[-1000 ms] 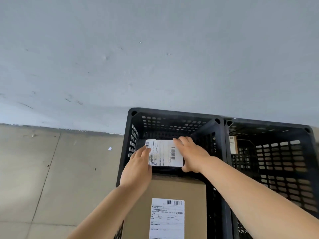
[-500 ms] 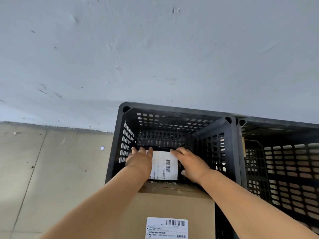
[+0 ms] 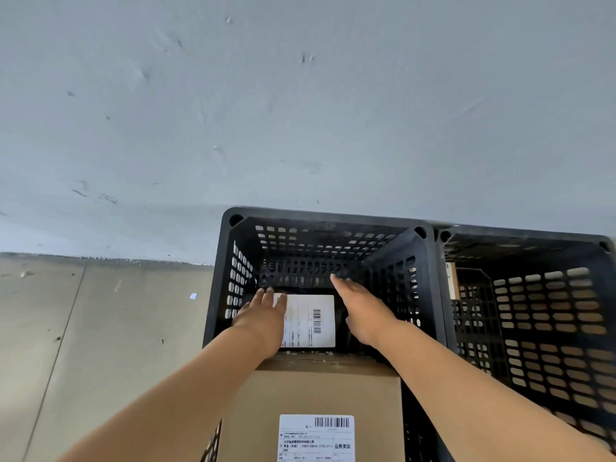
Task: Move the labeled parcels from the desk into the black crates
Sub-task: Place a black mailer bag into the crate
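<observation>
Small dark parcel with white label [image 3: 308,320] in left black slatted plastic crate [image 3: 328,219], behind brown cardboard box [image 3: 313,395]; second black slatted crate [image 3: 533,238] adjoins right.

The concrete floor [image 3: 100,345] carries two black crates: one [image 3: 230,261] at centre, the second [image 3: 533,328] touching it at 3 o'clock.

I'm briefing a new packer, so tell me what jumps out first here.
Two bare forearms reach into the black slotted plastic crate at centre, the left hand resting on a dark parcel's white barcode label, the right hand open beside it. Nearer the camera, a brown cardboard box with its own label sits in the same crate; a second black crate stands to the right.
</observation>
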`<state>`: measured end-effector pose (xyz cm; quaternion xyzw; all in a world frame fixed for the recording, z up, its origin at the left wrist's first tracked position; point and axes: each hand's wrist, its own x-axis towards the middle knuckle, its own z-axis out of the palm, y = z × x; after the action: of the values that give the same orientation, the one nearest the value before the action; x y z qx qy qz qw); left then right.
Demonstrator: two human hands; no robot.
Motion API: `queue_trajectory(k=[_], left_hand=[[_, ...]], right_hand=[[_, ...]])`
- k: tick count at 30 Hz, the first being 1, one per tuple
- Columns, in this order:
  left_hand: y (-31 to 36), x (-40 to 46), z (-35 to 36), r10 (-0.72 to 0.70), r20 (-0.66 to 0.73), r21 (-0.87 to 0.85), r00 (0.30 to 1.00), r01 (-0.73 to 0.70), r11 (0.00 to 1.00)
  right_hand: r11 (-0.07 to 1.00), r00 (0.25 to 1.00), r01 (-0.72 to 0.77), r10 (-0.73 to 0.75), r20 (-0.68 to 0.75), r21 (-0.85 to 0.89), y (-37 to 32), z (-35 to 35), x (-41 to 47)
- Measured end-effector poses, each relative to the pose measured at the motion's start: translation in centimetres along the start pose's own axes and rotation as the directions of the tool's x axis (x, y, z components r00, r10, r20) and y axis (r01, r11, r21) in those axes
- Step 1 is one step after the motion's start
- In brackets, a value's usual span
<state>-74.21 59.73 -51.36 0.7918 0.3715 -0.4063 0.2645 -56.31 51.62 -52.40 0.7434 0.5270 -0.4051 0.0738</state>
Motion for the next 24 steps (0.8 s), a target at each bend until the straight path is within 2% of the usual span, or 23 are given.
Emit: queue_trajectory(k=[3,6,11,17,21,24], left_hand=[[0.3,-2.0,-0.1,0.014,-0.108,-0.143,0.994,-0.03,0.989],[0.2,-5.0,-1.3,0.0,-0.166,-0.244,0.986,-0.041,0.969],[-0.7,-10.7,-3.9,-0.02,-0.282,-0.294,0.959,-0.066,0.954],[-2.0,-18.2,-7.0,-0.027,-0.347,-0.338,0.938,-0.098,0.936],[-1.3,-23.1,-8.6,-0.017,-0.431,-0.364,0.902,-0.156,0.918],[-0.1,-26.4,-9.2,-0.041,-0.444,-0.421,0.895,-0.168,0.891]], right_hand=[[1.0,0.999,0.005,-0.006,-0.054,-0.004,-0.6,-1.2,-2.2],[1.0,0.999,-0.011,0.01,-0.043,-0.014,-1.6,-2.6,-4.7],[0.996,0.997,-0.051,0.056,-0.061,0.071,-4.6,-5.5,-9.9],[0.977,0.988,-0.046,0.076,-0.136,0.207,-8.2,-8.7,-17.3],[0.956,0.963,-0.021,0.098,-0.25,0.292,-9.8,-11.0,-23.3],[0.943,0.931,-0.012,0.132,-0.34,0.333,-10.3,-12.5,-27.7]])
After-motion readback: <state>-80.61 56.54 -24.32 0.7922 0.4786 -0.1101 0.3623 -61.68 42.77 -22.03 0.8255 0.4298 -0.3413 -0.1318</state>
